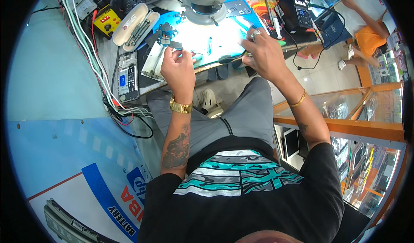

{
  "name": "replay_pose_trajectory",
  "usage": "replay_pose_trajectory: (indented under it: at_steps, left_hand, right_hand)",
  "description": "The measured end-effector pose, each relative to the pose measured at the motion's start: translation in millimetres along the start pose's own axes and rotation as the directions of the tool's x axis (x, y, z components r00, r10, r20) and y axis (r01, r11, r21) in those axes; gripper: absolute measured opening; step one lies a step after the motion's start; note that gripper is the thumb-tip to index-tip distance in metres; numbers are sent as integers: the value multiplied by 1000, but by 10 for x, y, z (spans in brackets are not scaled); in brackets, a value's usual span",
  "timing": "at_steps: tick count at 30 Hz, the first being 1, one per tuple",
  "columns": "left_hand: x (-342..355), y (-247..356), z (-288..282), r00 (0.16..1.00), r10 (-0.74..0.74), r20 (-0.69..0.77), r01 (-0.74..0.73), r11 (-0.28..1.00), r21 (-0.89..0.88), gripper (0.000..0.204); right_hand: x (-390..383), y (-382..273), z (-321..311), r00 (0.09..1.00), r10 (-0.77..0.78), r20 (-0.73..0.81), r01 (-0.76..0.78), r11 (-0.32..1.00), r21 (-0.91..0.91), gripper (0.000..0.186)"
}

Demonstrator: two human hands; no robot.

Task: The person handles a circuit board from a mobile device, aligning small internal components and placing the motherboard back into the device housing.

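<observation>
My left hand point(178, 72) is closed in a pinch at the bench edge. Its fingertips meet a small dark electronic part point(165, 34) with a flat grey tab. My right hand point(266, 55) is also closed, thumb and forefinger together around a slim dark tool point(230, 58) that points left; its exact kind is unclear. Between the hands, a small blue strip point(210, 45) rests on the brightly lit blue work mat point(238, 9). A microscope point(205, 5) stands just beyond. Beside my left hand lies a pale metal board holder point(152, 64).
An opened phone point(128, 77) and a case of slim tools point(136, 27) are at left, near a yellow meter point(108, 21) and hanging cables. A black device point(295, 15) stands right. Glass display cases point(345, 102) flank my right side. Another person point(366, 20) sits far right.
</observation>
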State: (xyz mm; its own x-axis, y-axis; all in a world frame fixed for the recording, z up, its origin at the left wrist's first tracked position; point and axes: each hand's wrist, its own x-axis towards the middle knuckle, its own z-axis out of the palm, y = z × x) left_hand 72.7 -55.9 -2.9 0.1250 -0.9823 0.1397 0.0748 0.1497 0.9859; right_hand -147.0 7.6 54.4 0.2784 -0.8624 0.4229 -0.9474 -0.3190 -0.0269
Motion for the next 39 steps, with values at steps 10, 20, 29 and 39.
replay_pose_trajectory:
  at_steps: [10, 20, 29, 39]
  left_hand:
    - [-12, 24, -8, 999, -46, 9, 47, 997, -64, 21]
    - [-8, 23, -26, 998, -52, 36, 54, 997, -61, 17]
    - [-17, -46, -63, 998, -43, -38, 41, 997, -71, 29]
    - [-9, -155, 40, 999, 32, -9, -32, 999, -21, 55]
  right_hand:
    - [81, -38, -95, 998, -56, 21, 58, 997, -56, 36]
    - [-16, -47, 5, 1000, 13, 13, -13, 1000, -19, 30]
    - [-163, 169, 51, 965, 236, -117, -222, 967, 126, 31]
    - [864, 1548, 510, 567, 820, -73, -807, 571, 147, 70]
